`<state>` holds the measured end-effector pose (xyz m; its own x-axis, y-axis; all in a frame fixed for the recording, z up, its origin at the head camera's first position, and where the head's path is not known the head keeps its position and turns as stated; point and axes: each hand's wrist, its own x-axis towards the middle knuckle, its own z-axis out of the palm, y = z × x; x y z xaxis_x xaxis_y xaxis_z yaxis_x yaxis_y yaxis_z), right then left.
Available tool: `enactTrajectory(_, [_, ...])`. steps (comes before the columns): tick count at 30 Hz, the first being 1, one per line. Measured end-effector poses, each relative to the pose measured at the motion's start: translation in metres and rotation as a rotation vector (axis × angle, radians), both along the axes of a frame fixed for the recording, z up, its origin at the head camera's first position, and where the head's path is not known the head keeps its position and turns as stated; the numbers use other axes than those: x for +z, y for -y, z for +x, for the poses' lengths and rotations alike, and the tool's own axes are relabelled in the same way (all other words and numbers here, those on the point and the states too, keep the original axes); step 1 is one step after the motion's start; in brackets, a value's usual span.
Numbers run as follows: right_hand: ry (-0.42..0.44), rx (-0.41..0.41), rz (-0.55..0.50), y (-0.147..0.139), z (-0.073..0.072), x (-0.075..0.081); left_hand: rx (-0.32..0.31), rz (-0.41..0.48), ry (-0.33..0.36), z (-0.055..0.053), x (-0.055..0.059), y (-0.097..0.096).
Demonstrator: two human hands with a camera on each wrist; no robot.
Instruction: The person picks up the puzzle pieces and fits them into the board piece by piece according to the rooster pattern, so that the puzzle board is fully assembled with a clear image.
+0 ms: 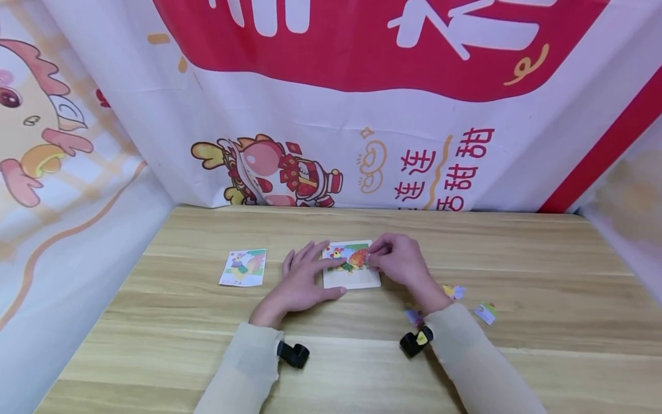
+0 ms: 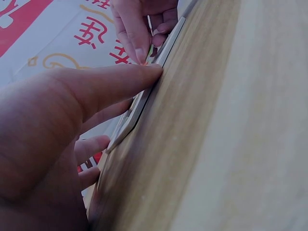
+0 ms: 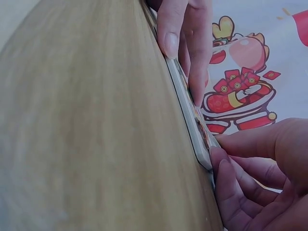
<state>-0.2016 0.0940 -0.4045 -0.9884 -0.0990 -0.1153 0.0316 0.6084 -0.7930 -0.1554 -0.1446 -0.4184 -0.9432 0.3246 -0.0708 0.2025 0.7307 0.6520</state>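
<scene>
1. Far left: a thin white rectangular picture card (image 1: 242,268), printed w/ a colourful rooster, lies flat on the light wood-grain bench (image 1: 155,345), apart from the hands.
2. Next: the bare left hand (image 1: 305,282), pale sleeve behind it, fingers spread wide & fairly straight; thumb touches the near edge of the tray, index reaches over the picture.
3. Centre, btwn the hands: a flat, pale rectangular puzzle tray (image 1: 353,282) on the bench, upper part filled w/ rooster-print pcs., lower part bare. Prob. light & stiff; best steadied by its rim.
4. Tray's right side: the bare right hand (image 1: 398,259), thumb & finger narrow, apparently pinching a small orange-printed puzzle piece (image 1: 366,257), mostly hidden. Pc. looks light, thin & stiff; edges are the place to hold it, as corners may bend.
5. Right, on bench: a purplish loose piece (image 1: 414,317), part-hidden by the wrist; a yellow-and-lavender piece (image 1: 454,292); a green-and-lavender piece (image 1: 485,313) farthest out.
</scene>
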Motion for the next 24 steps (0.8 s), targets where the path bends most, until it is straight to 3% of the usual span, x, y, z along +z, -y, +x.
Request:
enactTrajectory(6, [-0.017, -0.001, 0.038, 0.002, 0.001, 0.001, -0.006, 0.007, -0.008, 0.000, 0.001, -0.002])
enactTrajectory(9, [-0.023, 0.004, 0.051, 0.004, 0.002, 0.002, -0.039, 0.031, -0.055, -0.001, -0.005, -0.004])
enactTrajectory(12, [-0.030, 0.007, 0.063, 0.004, 0.002, 0.002, -0.062, 0.050, -0.075, 0.001, -0.003, -0.010])
enactTrajectory(14, [-0.037, 0.006, 0.074, 0.005, 0.002, 0.002, -0.076, 0.036, -0.080, 0.001, -0.003, -0.013])
enactTrajectory(16, [-0.043, 0.002, 0.082, 0.005, 0.003, 0.002, -0.076, 0.009, -0.058, 0.005, 0.005, -0.018])
enactTrajectory(24, [-0.067, -0.011, 0.094, 0.005, 0.003, 0.000, -0.094, -0.048, -0.065, 0.006, 0.005, -0.023])
